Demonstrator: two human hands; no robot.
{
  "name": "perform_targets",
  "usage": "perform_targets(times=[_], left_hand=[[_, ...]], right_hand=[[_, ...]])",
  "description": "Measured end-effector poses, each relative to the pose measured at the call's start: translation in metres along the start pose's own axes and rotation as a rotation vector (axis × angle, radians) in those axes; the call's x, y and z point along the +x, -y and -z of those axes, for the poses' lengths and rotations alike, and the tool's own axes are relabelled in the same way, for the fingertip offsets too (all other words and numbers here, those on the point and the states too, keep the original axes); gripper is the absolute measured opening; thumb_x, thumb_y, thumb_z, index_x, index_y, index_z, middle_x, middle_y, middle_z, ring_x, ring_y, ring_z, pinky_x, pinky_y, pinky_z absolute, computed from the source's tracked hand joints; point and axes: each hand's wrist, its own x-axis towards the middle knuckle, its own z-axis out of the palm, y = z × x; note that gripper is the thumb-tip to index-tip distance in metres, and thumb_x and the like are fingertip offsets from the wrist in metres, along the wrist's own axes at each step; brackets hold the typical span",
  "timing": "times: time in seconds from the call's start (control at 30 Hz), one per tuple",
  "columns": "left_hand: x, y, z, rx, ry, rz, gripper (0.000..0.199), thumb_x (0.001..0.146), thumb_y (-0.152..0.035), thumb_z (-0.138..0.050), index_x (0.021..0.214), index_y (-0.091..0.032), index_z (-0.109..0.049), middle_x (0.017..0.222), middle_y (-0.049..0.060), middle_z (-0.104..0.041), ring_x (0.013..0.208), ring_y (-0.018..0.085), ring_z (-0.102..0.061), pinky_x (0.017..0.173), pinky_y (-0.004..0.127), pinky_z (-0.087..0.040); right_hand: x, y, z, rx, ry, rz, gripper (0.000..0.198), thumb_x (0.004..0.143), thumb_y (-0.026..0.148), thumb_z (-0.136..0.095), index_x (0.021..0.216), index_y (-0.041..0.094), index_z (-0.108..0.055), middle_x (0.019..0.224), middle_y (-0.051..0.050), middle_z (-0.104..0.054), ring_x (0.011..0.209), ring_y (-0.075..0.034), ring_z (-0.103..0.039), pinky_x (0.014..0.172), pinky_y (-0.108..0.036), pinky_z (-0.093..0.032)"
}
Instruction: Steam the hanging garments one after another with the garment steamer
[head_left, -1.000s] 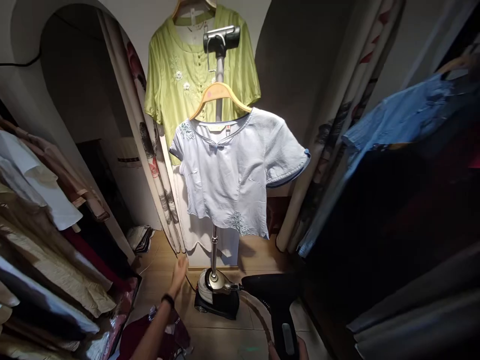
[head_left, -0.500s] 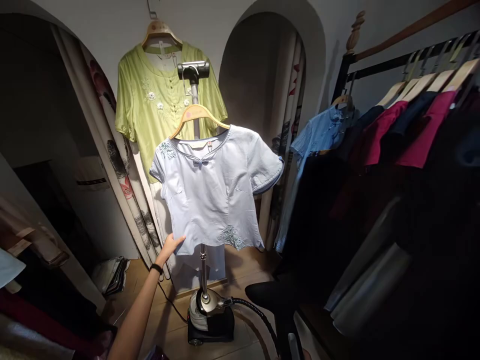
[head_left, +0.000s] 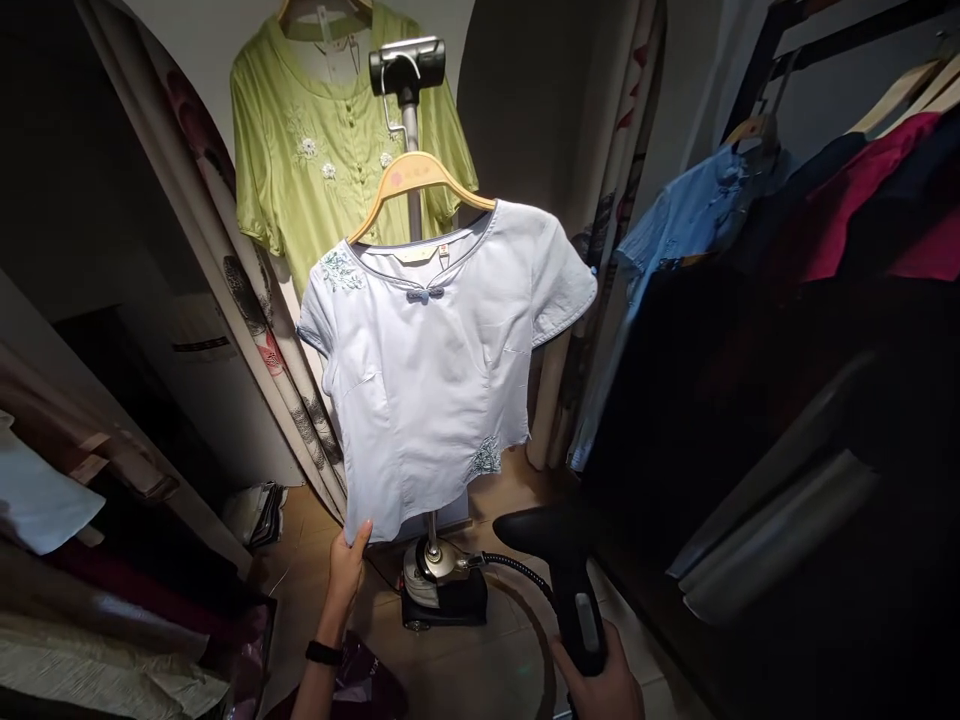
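Note:
A pale blue-white short-sleeved blouse (head_left: 442, 370) hangs on a wooden hanger (head_left: 421, 172) from a garment steamer's pole. My left hand (head_left: 348, 570) pinches the blouse's lower left hem between thumb and fingers. In my right hand (head_left: 604, 680), at the bottom of the view, is the black steamer handle (head_left: 574, 590), its wide head pointing left and standing apart from the cloth. A ribbed hose (head_left: 517, 562) links to the steamer base (head_left: 442, 590) on the floor.
Behind the blouse hangs a green embroidered blouse (head_left: 292, 130). Patterned curtains (head_left: 232, 260) hang to the left. Clothes on a rack (head_left: 675, 215) fill the right side, and more garments (head_left: 56, 500) hang at lower left. A purple bag (head_left: 367, 670) lies below my left arm.
My view has tipped down and come closer. The left hand still grips the hem and draws it toward me, tilting the blouse. My right hand with the steamer handle has come further into view.

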Motion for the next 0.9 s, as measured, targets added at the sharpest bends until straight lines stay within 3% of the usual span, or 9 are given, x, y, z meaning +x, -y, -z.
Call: perform_targets(times=[0.13, 0.27, 0.37, 0.47, 0.57, 0.63, 0.73, 0.83, 0.9], left_hand=[[-0.007, 0.003, 0.002, 0.027, -0.038, -0.017, 0.051, 0.051, -0.053, -0.082, 0.079, -0.012, -0.072, 0.084, 0.009, -0.075, 0.086, 0.027, -0.070, 0.083, 0.038, -0.054], [-0.018, 0.005, 0.003, 0.095, 0.044, -0.058, 0.053, 0.054, -0.057, -0.079, 0.082, -0.012, -0.073, 0.085, 0.009, -0.075, 0.088, 0.027, -0.069, 0.084, 0.037, -0.053], [-0.026, 0.011, 0.003, 0.186, 0.088, -0.089, 0.055, 0.056, -0.062, -0.075, 0.078, -0.011, -0.074, 0.084, 0.010, -0.075, 0.088, 0.029, -0.068, 0.084, 0.038, -0.052], [-0.027, 0.014, 0.004, 0.304, 0.136, -0.127, 0.060, 0.060, -0.068, -0.067, 0.075, -0.010, -0.073, 0.081, 0.012, -0.074, 0.085, 0.030, -0.067, 0.079, 0.037, -0.052], [-0.024, -0.004, 0.002, 0.623, 0.301, -0.167, 0.055, 0.071, -0.066, -0.058, 0.067, -0.012, -0.071, 0.067, 0.010, -0.070, 0.072, 0.028, -0.066, 0.070, 0.035, -0.050], [-0.020, -0.039, -0.007, 0.899, 0.339, -0.294, 0.048, 0.083, -0.055, -0.049, 0.068, -0.014, -0.070, 0.065, 0.009, -0.068, 0.069, 0.026, -0.065, 0.068, 0.035, -0.049], [-0.007, -0.125, -0.045, 1.017, 0.152, -0.758, 0.039, 0.093, -0.041, -0.039, 0.102, -0.018, -0.069, 0.097, 0.012, -0.071, 0.091, 0.026, -0.065, 0.082, 0.038, -0.048], [0.013, -0.228, -0.113, 0.988, 0.066, -1.306, 0.044, 0.092, -0.041, -0.046, 0.129, -0.018, -0.054, 0.124, 0.016, -0.060, 0.117, 0.029, -0.053, 0.100, 0.044, -0.040], [0.029, -0.286, -0.165, 1.060, 0.053, -1.521, 0.057, 0.088, -0.044, -0.054, 0.136, -0.015, -0.045, 0.136, 0.019, -0.050, 0.128, 0.030, -0.043, 0.106, 0.047, -0.034]], right_hand=[[0.001, 0.052, -0.009, 0.004, 0.102, 0.227, 0.051, 0.065, 0.059, -0.059, 0.099, 0.023, -0.050, 0.077, -0.003, -0.064, 0.074, -0.027, -0.063, 0.059, -0.031, -0.045], [0.000, 0.091, -0.026, 0.052, 0.127, 0.396, 0.042, 0.069, 0.055, -0.060, 0.096, 0.023, -0.052, 0.076, -0.002, -0.063, 0.073, -0.025, -0.063, 0.063, -0.032, -0.047], [-0.002, 0.100, -0.035, 0.091, 0.078, 0.405, 0.042, 0.068, 0.055, -0.060, 0.094, 0.022, -0.053, 0.077, -0.003, -0.064, 0.074, -0.025, -0.062, 0.064, -0.033, -0.047], [0.003, 0.096, -0.030, 0.098, -0.063, 0.338, 0.049, 0.066, 0.059, -0.059, 0.094, 0.021, -0.052, 0.080, -0.005, -0.064, 0.077, -0.027, -0.062, 0.065, -0.034, -0.047], [0.015, 0.085, -0.012, 0.080, -0.260, 0.260, 0.055, 0.063, 0.066, -0.057, 0.093, 0.020, -0.051, 0.078, -0.006, -0.062, 0.076, -0.029, -0.061, 0.064, -0.035, -0.045], [0.024, 0.077, 0.006, 0.053, -0.379, 0.215, 0.057, 0.061, 0.068, -0.056, 0.091, 0.020, -0.050, 0.077, -0.007, -0.061, 0.076, -0.030, -0.060, 0.064, -0.036, -0.044], [0.032, 0.067, 0.032, 0.035, -0.427, 0.177, 0.058, 0.059, 0.069, -0.056, 0.090, 0.021, -0.049, 0.079, -0.009, -0.060, 0.076, -0.031, -0.059, 0.061, -0.036, -0.043], [0.031, 0.062, 0.047, 0.042, -0.358, 0.133, 0.058, 0.057, 0.070, -0.057, 0.088, 0.021, -0.050, 0.079, -0.009, -0.061, 0.074, -0.031, -0.059, 0.058, -0.035, -0.044], [0.027, 0.062, 0.051, 0.042, -0.335, 0.099, 0.058, 0.055, 0.070, -0.057, 0.087, 0.022, -0.050, 0.078, -0.008, -0.061, 0.075, -0.032, -0.060, 0.059, -0.035, -0.044]])
